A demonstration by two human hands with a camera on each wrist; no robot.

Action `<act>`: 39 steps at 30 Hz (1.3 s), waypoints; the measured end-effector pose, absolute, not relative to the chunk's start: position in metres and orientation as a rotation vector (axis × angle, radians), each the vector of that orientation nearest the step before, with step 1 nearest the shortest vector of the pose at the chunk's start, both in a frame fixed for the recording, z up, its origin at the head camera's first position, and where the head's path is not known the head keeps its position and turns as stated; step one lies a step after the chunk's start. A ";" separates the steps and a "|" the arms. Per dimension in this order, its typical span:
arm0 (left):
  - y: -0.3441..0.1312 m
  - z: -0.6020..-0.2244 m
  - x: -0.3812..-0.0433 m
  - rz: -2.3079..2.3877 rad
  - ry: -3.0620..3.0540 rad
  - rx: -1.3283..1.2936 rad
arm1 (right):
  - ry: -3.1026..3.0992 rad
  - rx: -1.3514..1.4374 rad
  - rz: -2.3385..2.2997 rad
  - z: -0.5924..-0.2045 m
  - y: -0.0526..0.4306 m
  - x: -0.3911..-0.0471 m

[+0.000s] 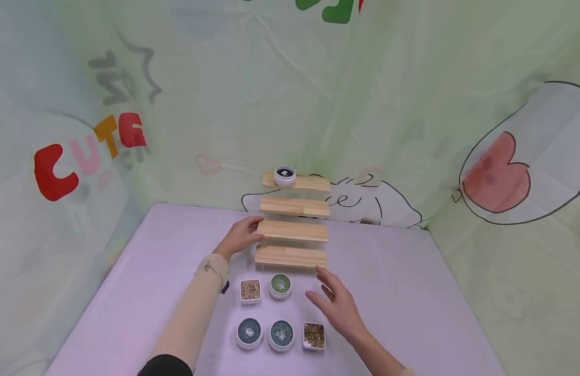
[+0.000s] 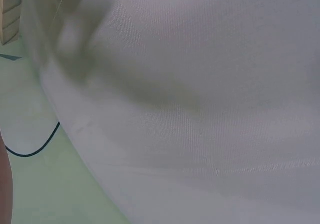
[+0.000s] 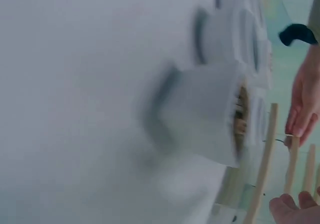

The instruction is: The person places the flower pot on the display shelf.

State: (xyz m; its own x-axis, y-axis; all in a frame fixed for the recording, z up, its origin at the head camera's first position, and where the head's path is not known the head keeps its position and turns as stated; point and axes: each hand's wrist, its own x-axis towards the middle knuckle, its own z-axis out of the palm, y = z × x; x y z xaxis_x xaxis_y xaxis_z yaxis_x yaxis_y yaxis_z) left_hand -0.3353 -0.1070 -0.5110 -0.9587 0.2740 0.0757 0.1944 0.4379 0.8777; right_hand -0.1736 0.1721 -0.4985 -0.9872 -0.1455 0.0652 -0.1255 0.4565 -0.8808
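Observation:
A tiered display stand with several pale wooden shelf boards (image 1: 292, 230) stands at the back of the table. My left hand (image 1: 242, 236) grips the left end of one of its lower boards, thumb and fingers about the edge. That left hand (image 3: 304, 101) also shows at a board's end in the right wrist view. Close to the right end of the lowest board (image 1: 290, 256), my right hand (image 1: 339, 307) hovers with relaxed, parted fingers and holds nothing. A round white pot (image 1: 285, 176) with dark filling sits on the top board, toward its left.
Before the stand are a square white pot of pale gravel (image 1: 250, 291), a green-filled round pot (image 1: 280, 285), two blue-grey-filled round pots (image 1: 250, 333) and a square pot of brown gravel (image 1: 314, 336). A printed cloth curtain (image 1: 215, 104) encloses the lilac table (image 1: 393, 292).

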 end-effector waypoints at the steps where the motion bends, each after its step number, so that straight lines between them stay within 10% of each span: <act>1: -0.107 -0.511 -0.335 1.571 2.595 0.416 | 2.672 -0.247 -1.579 -0.502 0.173 -0.167; 22: -0.107 -0.513 -0.337 1.579 2.569 0.415 | 2.780 -0.652 -1.259 -0.565 0.209 -0.107; 39: -0.108 -0.511 -0.338 1.565 2.574 0.411 | 2.646 -0.399 -1.580 -0.574 0.194 -0.110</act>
